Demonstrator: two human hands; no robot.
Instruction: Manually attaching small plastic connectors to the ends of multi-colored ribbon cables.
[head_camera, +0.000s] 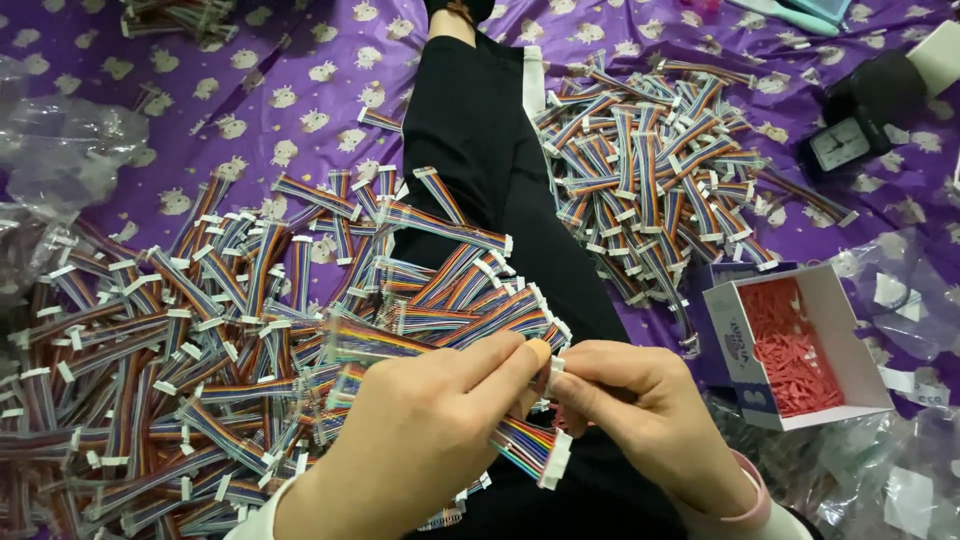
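I see both hands, left & right, pinching one rainbow ribbon cable; loose pile left, bundled heap right, approx. half done.

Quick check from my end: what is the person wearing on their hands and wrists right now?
Both hands are bare, no gloves. The left hand comes out of a white sleeve cuff at the wrist. The right hand has a pink band around the wrist. No rings show.

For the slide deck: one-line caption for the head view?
Both hands, left hand and right hand, pinch a rainbow ribbon cable amid cable piles.
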